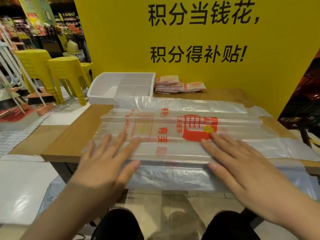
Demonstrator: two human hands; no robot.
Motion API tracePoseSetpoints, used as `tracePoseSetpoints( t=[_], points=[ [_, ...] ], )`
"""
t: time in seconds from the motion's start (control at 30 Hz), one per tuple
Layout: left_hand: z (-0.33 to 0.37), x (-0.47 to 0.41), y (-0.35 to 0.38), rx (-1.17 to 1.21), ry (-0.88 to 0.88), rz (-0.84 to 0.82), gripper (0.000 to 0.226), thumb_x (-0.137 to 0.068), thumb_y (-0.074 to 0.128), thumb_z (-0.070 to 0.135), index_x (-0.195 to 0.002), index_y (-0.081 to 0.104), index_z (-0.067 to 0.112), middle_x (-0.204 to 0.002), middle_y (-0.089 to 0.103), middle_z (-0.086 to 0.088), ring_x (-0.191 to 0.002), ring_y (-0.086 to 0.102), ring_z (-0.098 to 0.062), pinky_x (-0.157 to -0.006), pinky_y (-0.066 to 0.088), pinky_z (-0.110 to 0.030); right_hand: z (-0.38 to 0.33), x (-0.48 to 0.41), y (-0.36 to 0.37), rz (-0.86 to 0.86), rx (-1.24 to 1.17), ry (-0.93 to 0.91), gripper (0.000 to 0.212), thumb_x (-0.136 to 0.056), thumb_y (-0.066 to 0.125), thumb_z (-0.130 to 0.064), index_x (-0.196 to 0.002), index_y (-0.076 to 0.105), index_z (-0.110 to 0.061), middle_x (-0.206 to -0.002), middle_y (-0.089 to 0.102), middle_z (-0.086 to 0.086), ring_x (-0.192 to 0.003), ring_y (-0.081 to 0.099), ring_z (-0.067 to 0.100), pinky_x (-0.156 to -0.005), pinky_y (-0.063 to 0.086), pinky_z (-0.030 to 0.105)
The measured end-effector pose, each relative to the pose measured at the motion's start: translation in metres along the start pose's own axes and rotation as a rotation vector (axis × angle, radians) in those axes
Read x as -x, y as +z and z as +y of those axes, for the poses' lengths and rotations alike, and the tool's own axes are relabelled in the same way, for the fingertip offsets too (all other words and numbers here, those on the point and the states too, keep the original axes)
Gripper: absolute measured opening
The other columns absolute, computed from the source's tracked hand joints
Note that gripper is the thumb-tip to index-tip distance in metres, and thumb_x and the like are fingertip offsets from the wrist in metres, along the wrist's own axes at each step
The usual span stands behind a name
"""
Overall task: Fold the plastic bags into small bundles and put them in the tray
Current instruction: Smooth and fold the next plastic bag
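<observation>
Head view: wooden table [72, 135].
Left hand [105, 163]: fingers straight and spread, pressing flat on the plastic bag [173, 135].
Tray [97, 90]: white, at far left corner of the table.
Plastic bag: clear, red print, lies across the table under both hands.
Bundles [169, 84]: stacked just right of the tray.
Right hand [242, 165]: fingers straight, flat on the bag.

Left hand [105, 158] and right hand [237, 161] press flat on plastic bag [169, 135].
</observation>
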State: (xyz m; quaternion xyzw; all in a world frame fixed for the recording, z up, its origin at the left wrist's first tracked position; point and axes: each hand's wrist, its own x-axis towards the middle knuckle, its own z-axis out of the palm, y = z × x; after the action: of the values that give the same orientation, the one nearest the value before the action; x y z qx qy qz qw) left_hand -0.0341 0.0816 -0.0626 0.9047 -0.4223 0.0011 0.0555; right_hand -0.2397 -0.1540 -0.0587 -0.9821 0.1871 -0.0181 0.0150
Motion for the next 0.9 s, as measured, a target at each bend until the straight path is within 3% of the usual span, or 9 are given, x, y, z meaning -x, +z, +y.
tracePoseSetpoints(
  t=[0.1,0.2,0.33,0.43,0.53,0.6,0.7,0.8,0.9],
  points=[
    [-0.017,0.003,-0.007,-0.026,-0.058,-0.025,0.068,-0.068,-0.026,0.074,-0.136,-0.027,0.067,-0.155,-0.033,0.024,-0.145,-0.032,-0.006,-0.121,-0.017,-0.041,0.029,0.014,-0.005,0.005,-0.056,0.122,0.067,-0.073,-0.027,-0.077,-0.139,-0.024,-0.066,-0.157,-0.026,-0.026,-0.142,-0.029,-0.008,-0.113,-0.018,0.016],
    [-0.012,-0.001,-0.008,-0.046,-0.084,-0.044,0.076,-0.068,-0.024,0.077,-0.143,-0.024,0.061,-0.158,-0.032,0.016,-0.144,-0.034,-0.009,-0.118,-0.023,-0.045,0.038,0.018,-0.010,-0.036,-0.058,0.167,0.074,-0.067,-0.031,-0.079,-0.138,-0.026,-0.064,-0.159,-0.028,-0.021,-0.144,-0.028,-0.003,-0.113,-0.017,0.018],
    [0.016,-0.013,-0.010,-0.058,0.091,0.077,0.086,-0.075,-0.005,0.076,-0.155,-0.002,0.045,-0.162,-0.024,0.013,-0.145,-0.031,-0.006,-0.118,-0.023,-0.040,0.020,0.011,-0.017,-0.012,-0.003,0.106,0.086,-0.069,-0.025,-0.079,-0.150,-0.014,-0.053,-0.159,-0.023,-0.022,-0.147,-0.024,-0.001,-0.119,-0.010,0.022],
    [0.032,-0.019,-0.005,0.031,0.266,0.135,0.065,-0.089,0.016,0.064,-0.148,0.034,0.044,-0.161,0.025,0.018,-0.150,0.013,-0.005,-0.122,-0.002,-0.038,0.005,0.003,-0.014,0.078,-0.029,0.010,0.078,-0.085,-0.001,-0.077,-0.154,0.017,-0.047,-0.162,0.004,-0.022,-0.151,0.002,0.000,-0.120,0.005,0.023],
    [0.029,-0.021,0.005,0.077,0.332,0.223,0.044,-0.094,0.035,0.049,-0.131,0.058,0.039,-0.134,0.058,0.016,-0.125,0.052,-0.012,-0.107,0.032,-0.036,0.006,0.003,-0.002,0.222,-0.032,-0.041,0.058,-0.097,0.028,-0.060,-0.143,0.052,-0.033,-0.149,0.049,-0.011,-0.137,0.046,0.014,-0.107,0.036,0.029],
    [0.025,-0.021,0.006,0.100,0.362,0.250,0.038,-0.093,0.040,0.044,-0.124,0.062,0.038,-0.124,0.061,0.016,-0.113,0.058,-0.014,-0.093,0.043,-0.033,0.006,0.005,0.003,0.279,-0.018,-0.079,0.048,-0.099,0.038,-0.051,-0.135,0.059,-0.030,-0.137,0.058,-0.008,-0.123,0.056,0.016,-0.096,0.047,0.032],
    [0.020,-0.021,0.004,0.123,0.381,0.268,0.035,-0.091,0.041,0.044,-0.119,0.062,0.040,-0.117,0.058,0.019,-0.108,0.055,-0.010,-0.083,0.049,-0.032,0.008,0.006,0.003,0.345,-0.055,-0.122,0.037,-0.096,0.049,-0.046,-0.126,0.065,-0.032,-0.127,0.061,-0.013,-0.110,0.059,0.012,-0.082,0.052,0.032],
    [0.017,-0.024,-0.006,0.176,0.360,0.200,0.039,-0.092,0.034,0.055,-0.122,0.058,0.046,-0.117,0.049,0.028,-0.110,0.047,0.003,-0.085,0.042,-0.023,0.010,0.000,-0.009,0.301,-0.112,-0.137,0.034,-0.095,0.044,-0.053,-0.119,0.065,-0.042,-0.119,0.053,-0.023,-0.101,0.057,0.004,-0.074,0.049,0.025],
    [0.012,-0.031,-0.023,0.191,0.380,0.105,0.044,-0.093,0.029,0.062,-0.122,0.059,0.046,-0.114,0.050,0.030,-0.107,0.048,0.008,-0.089,0.043,-0.020,0.016,-0.012,-0.021,0.202,-0.191,-0.146,0.034,-0.094,0.037,-0.058,-0.109,0.064,-0.044,-0.107,0.053,-0.028,-0.097,0.056,0.000,-0.077,0.052,0.031]
  ],
)
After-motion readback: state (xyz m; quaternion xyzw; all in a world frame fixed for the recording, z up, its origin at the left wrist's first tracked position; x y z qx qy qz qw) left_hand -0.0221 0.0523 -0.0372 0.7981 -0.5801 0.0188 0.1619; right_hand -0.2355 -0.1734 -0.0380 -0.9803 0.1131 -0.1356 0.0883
